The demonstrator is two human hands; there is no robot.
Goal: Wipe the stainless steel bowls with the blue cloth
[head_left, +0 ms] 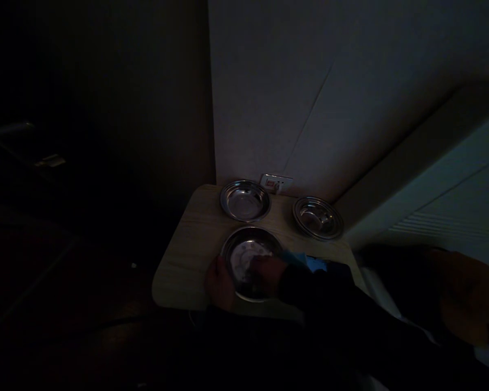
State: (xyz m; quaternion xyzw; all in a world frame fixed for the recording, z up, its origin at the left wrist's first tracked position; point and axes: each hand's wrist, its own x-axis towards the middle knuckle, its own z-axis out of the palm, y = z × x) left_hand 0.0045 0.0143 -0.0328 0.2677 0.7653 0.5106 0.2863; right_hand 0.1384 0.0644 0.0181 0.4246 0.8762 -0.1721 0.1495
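Metal bowl [238, 263] by tabletop [181, 271] near edge
Left hand [220, 284] gripping its rim; right hand [268, 272] inside, blurred, can't tell grip.

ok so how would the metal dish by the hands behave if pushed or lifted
The round metal dish would probably slide before tipping, since it looks wide and shallow on the flat tabletop. Its metallic sheen suggests it's stiff, and perhaps slippery in the grip.
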